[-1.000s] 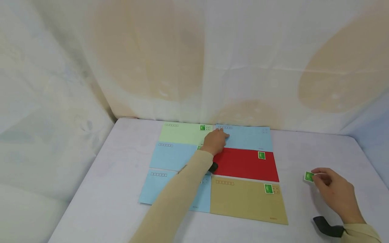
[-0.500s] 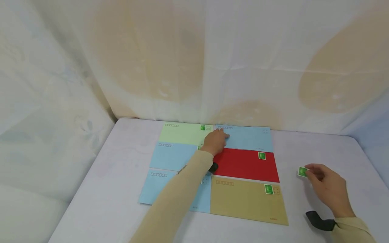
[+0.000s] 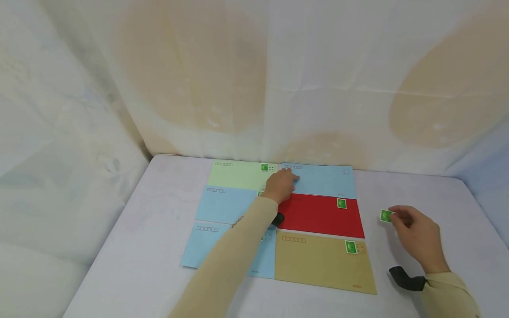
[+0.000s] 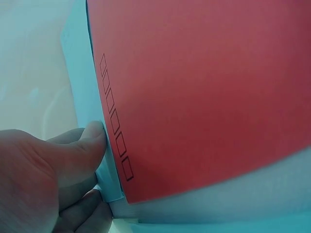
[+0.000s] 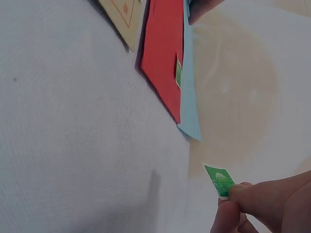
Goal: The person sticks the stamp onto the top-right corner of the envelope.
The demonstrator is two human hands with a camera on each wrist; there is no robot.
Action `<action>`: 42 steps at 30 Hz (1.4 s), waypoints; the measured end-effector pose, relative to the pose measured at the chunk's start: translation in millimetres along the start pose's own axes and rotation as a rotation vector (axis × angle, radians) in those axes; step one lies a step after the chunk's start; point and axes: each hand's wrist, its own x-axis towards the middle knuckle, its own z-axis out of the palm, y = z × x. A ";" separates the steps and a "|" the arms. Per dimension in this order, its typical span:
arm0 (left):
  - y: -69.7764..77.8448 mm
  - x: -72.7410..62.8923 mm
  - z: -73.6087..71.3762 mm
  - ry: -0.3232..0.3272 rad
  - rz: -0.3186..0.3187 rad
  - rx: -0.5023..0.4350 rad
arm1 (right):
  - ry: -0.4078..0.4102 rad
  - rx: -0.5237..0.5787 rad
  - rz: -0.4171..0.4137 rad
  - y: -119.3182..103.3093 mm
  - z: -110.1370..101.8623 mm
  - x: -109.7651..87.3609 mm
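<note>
My right hand [image 3: 415,234] pinches a small green stamp [image 3: 385,215] with a white border between thumb and fingertips, held above the white cloth right of the envelopes. The stamp [image 5: 219,180] points away from the fingers in the right wrist view. My left hand [image 3: 280,184] rests on the left end of the back right blue envelope [image 3: 324,181], thumb [image 4: 92,138] lying along its surface. That envelope bears printed squares at its upper right corner. Just in front lies a red envelope [image 3: 318,216], with a green stamp [image 3: 341,203] on its upper right.
A tan envelope [image 3: 322,269] with a green stamp lies in front of the red one. Left of these are a pale green envelope [image 3: 238,174] and two blue ones, partly hidden by my left sleeve [image 3: 230,260]. A patterned curtain [image 3: 318,88] hangs behind the table.
My right hand has moved left and away from me, toward the envelopes, carrying the stamp. My left hand has stayed in place on the blue envelope.
</note>
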 end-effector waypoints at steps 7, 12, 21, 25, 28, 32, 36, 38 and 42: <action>-2.4 0.5 1.4 0.003 0.009 -0.004 | 0.030 0.022 -0.036 -3.8 3.0 2.7; -3.6 -0.2 -0.6 -0.006 0.001 -0.004 | 0.059 0.050 -0.078 -8.6 4.2 6.6; -4.8 -0.4 -2.3 -0.012 0.004 -0.015 | 0.027 0.060 -0.036 -22.0 12.3 14.2; -5.4 0.0 -1.5 -0.015 -0.004 -0.015 | 0.030 0.066 -0.066 -21.5 17.5 19.7; -5.8 0.0 -0.6 -0.016 -0.010 -0.020 | 0.030 0.078 -0.084 -22.8 20.5 22.9; -6.5 -0.4 0.4 -0.009 -0.008 -0.023 | 0.023 0.090 -0.089 -31.4 20.7 27.6; -7.3 -0.1 1.2 -0.004 -0.005 -0.020 | 0.022 0.102 -0.098 -38.2 22.1 33.2; -7.2 -0.3 1.3 -0.003 -0.003 -0.019 | 0.026 0.113 -0.107 -39.8 22.9 35.1; -7.1 -1.4 0.6 -0.006 -0.001 -0.016 | 0.031 0.137 -0.130 -41.1 25.5 38.0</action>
